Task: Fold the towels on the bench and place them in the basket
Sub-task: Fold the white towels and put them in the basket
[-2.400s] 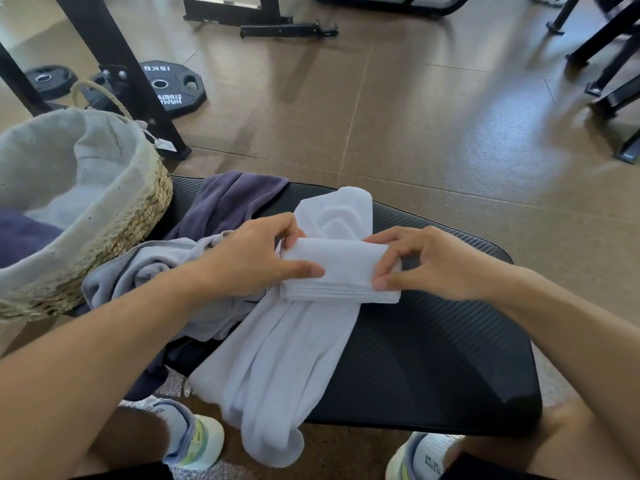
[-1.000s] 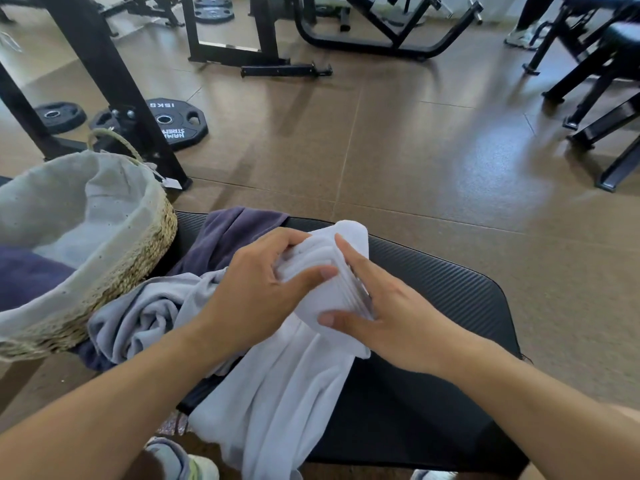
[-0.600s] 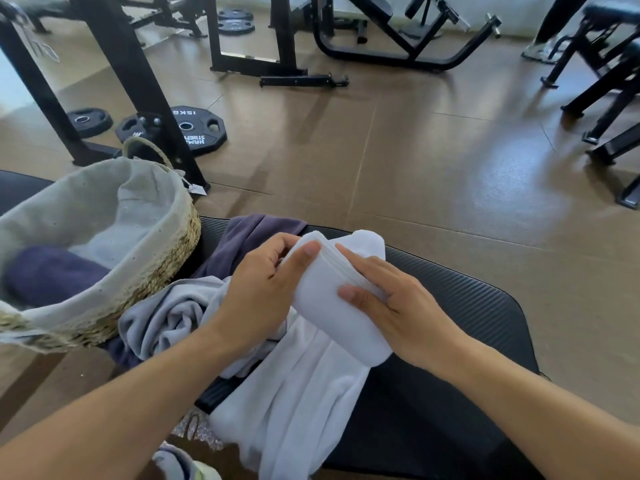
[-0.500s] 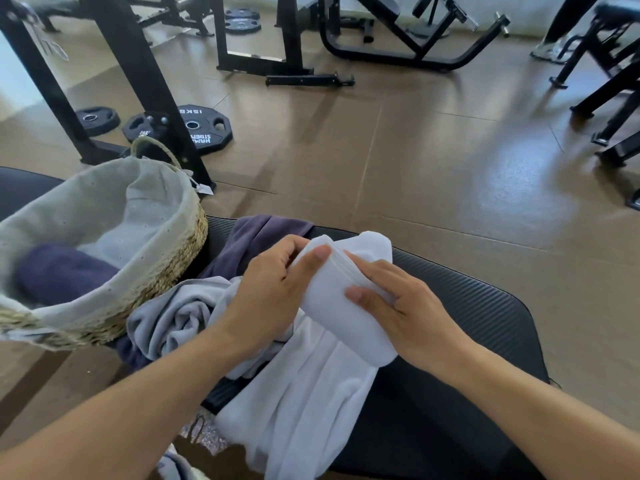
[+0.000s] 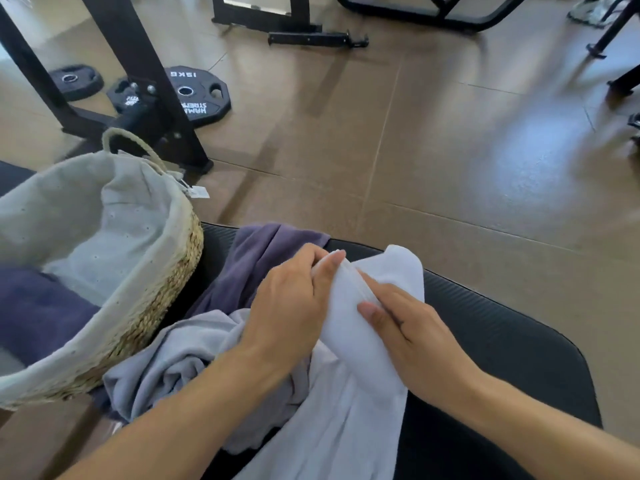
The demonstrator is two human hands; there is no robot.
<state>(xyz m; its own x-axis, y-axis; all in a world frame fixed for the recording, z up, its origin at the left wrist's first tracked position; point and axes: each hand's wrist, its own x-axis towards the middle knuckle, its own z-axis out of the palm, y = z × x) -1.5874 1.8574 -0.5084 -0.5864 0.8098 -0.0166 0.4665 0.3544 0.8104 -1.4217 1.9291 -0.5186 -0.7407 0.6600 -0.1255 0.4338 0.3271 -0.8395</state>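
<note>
1. My left hand [image 5: 291,306] and right hand [image 5: 412,337] both pinch the soft folded white towel [image 5: 349,327] at centre.
2. Beneath it lies the ribbed black bench [image 5: 502,358]; the fabric-lined woven basket [image 5: 166,289] sits at nine o'clock.
3. Glossy brown gym floor [image 5: 450,150] at twelve.

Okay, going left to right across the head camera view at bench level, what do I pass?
Basket → purple towel → left hand → folded white towel → right hand → bare black bench pad.

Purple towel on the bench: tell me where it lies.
In the head view the purple towel lies at the bench's left end, beside the basket, behind the left hand.
</note>
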